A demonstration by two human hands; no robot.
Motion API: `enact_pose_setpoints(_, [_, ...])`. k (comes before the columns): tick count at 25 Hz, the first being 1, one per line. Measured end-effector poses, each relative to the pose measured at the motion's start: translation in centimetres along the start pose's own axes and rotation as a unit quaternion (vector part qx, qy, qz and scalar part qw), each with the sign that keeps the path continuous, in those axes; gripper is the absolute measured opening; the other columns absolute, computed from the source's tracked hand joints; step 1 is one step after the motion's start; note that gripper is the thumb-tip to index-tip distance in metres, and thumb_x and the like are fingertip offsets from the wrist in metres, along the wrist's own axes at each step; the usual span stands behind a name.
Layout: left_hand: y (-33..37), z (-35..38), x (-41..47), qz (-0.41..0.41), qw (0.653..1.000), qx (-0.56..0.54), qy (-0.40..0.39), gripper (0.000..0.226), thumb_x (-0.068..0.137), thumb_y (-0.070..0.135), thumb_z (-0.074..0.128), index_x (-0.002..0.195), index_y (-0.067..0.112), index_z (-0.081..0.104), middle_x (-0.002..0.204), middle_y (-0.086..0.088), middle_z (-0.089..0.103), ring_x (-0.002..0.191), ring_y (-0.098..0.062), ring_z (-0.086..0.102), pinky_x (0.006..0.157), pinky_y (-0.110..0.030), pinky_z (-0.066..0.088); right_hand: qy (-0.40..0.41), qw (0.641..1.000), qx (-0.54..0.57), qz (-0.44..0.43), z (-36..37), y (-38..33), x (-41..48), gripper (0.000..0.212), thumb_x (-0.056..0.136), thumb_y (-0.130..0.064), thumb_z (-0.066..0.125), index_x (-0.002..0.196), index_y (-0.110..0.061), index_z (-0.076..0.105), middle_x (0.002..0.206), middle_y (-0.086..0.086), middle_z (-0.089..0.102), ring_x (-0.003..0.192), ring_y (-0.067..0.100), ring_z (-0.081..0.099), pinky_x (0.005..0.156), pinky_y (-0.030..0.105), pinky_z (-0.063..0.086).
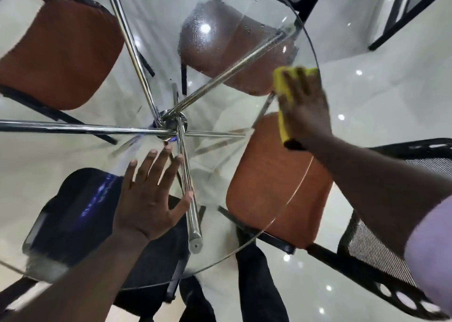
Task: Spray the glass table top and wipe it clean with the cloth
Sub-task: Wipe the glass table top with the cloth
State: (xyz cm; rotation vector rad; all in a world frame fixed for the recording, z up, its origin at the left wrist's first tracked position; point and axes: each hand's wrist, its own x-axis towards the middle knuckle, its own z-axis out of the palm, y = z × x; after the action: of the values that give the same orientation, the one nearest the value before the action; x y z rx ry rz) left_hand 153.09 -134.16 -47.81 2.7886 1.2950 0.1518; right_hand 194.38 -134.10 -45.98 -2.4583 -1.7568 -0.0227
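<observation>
**A:** What does the glass table top [156,23] look like from the head camera?

**B:** Round and clear. Chrome legs [188,187] radiate beneath it from a central hub, and the pale, glossy floor [381,94] shows through. A patch of droplets [212,35] beads the far side of the glass, over one of the seats below; the near part looks dry and streak-free.

**A:** And the cloth?

**B:** One yellow cloth [285,96], folded, lies at the table's right edge. The right hand [304,106] presses flat on it, fingers spread and extended — it pins the cloth to the glass rather than clutching it.

**A:** The other hand?

**B:** The left hand [149,194] lies open, palm down, fingers splayed on the glass near the centre, holding nothing.

**A:** A count of the rest?

**B:** Two hands, one cloth, one table. Three orange-brown chair seats [61,52] show through or beside the glass — one at left, one at the far side under the droplets, one at right. A fourth seat, black [73,214], sits beneath the near edge, and a black mesh chair back [374,250] stands at right. A lilac sleeve [433,253] covers the right upper arm.
</observation>
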Motion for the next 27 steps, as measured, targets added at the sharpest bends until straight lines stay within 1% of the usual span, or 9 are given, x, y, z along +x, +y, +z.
enact_pose_setpoints(2, [0.1,-0.4,-0.1,-0.004,1.0,0.008,-0.014,0.085,0.092,0.065,0.05,0.163,0.022,0.035,0.174,-0.004,0.024,0.158,-0.032,0.031,0.126,-0.06,0.022,0.0,0.968,0.074,0.238,-0.8,-2.1,0.9,0.064,0.113,-0.056,0.02,0.174,-0.036,0.015,0.184,0.001,0.007,0.169,0.03,0.007,0.133,0.056,0.019])
enact_pose_setpoints(4, [0.0,-0.7,0.1,-0.014,0.999,0.008,-0.029,0.086,0.091,0.066,0.047,0.164,0.022,0.033,0.175,-0.003,0.022,0.158,-0.032,0.03,0.127,-0.06,0.021,-0.031,0.958,0.087,0.272,-1.9,-7.9,-1.3,0.065,0.113,-0.054,0.025,0.174,-0.038,0.009,0.184,0.001,0.001,0.17,0.031,0.002,0.134,0.061,0.011])
enact_pose_setpoints(6, [0.1,-0.8,0.1,-0.01,0.999,0.005,-0.047,0.088,0.091,0.067,0.048,0.165,0.024,0.032,0.175,-0.003,0.022,0.159,-0.032,0.029,0.126,-0.06,0.022,-0.053,0.995,0.082,0.035,-1.3,-12.8,-4.3,0.063,0.113,-0.055,0.03,0.173,-0.04,0.015,0.183,0.0,0.009,0.169,0.033,0.01,0.134,0.062,0.014])
enact_pose_setpoints(9, [-0.3,-0.6,0.2,-0.013,0.998,-0.003,-0.063,0.089,0.089,0.067,0.051,0.164,0.024,0.033,0.175,-0.001,0.023,0.159,-0.031,0.028,0.126,-0.061,0.024,-0.058,0.938,0.065,-0.334,0.9,-11.9,-0.2,0.058,0.112,-0.054,0.038,0.168,-0.042,0.033,0.178,-0.002,0.031,0.166,0.029,0.023,0.133,0.056,0.024])
enact_pose_setpoints(11, [0.4,-1.1,0.2,-0.016,0.998,-0.009,-0.055,0.089,0.086,0.067,0.052,0.161,0.021,0.039,0.172,-0.004,0.029,0.156,-0.034,0.033,0.124,-0.061,0.025,-0.02,0.968,0.034,-0.249,1.0,-5.8,4.6,0.055,0.116,-0.051,0.03,0.17,-0.041,0.026,0.178,0.005,0.031,0.166,0.037,0.021,0.133,0.059,0.02])
enact_pose_setpoints(15, [2.8,-1.9,6.3,-0.004,1.0,-0.007,-0.015,0.086,0.084,0.066,0.058,0.151,0.013,0.052,0.16,-0.011,0.046,0.143,-0.036,0.047,0.121,-0.06,0.028,-0.053,0.982,0.089,0.16,-1.1,0.3,0.2,0.065,0.113,-0.061,0.024,0.173,-0.043,0.007,0.184,-0.003,0.0,0.17,0.029,0.001,0.135,0.056,0.013])
enact_pose_setpoints(18, [6.2,-0.6,11.6,0.026,0.999,-0.028,-0.03,0.083,0.09,0.064,0.058,0.153,0.012,0.049,0.162,-0.013,0.044,0.145,-0.039,0.044,0.121,-0.061,0.03,-0.078,0.993,0.049,-0.076,-1.5,-2.2,-4.8,0.065,0.114,-0.062,0.025,0.172,-0.046,0.004,0.184,-0.005,-0.002,0.17,0.031,-0.004,0.135,0.061,0.013])
enact_pose_setpoints(21, [7.4,1.1,12.5,0.054,0.998,-0.003,-0.039,0.081,0.09,0.063,0.059,0.155,0.015,0.049,0.165,-0.011,0.041,0.148,-0.04,0.041,0.12,-0.064,0.029,-0.079,0.958,0.025,-0.274,0.3,2.0,3.3,0.059,0.115,-0.056,0.021,0.172,-0.045,0.01,0.182,-0.003,0.016,0.169,0.034,0.009,0.135,0.059,0.015])
enact_pose_setpoints(27, [6.9,0.5,12.0,0.058,0.998,0.014,-0.033,0.081,0.088,0.063,0.058,0.154,0.016,0.051,0.164,-0.01,0.041,0.148,-0.04,0.041,0.122,-0.064,0.027,-0.036,0.991,0.084,0.093,-1.6,2.0,9.0,0.06,0.113,-0.058,0.023,0.171,-0.048,0.011,0.183,-0.005,0.006,0.17,0.03,0.005,0.129,0.062,0.025])
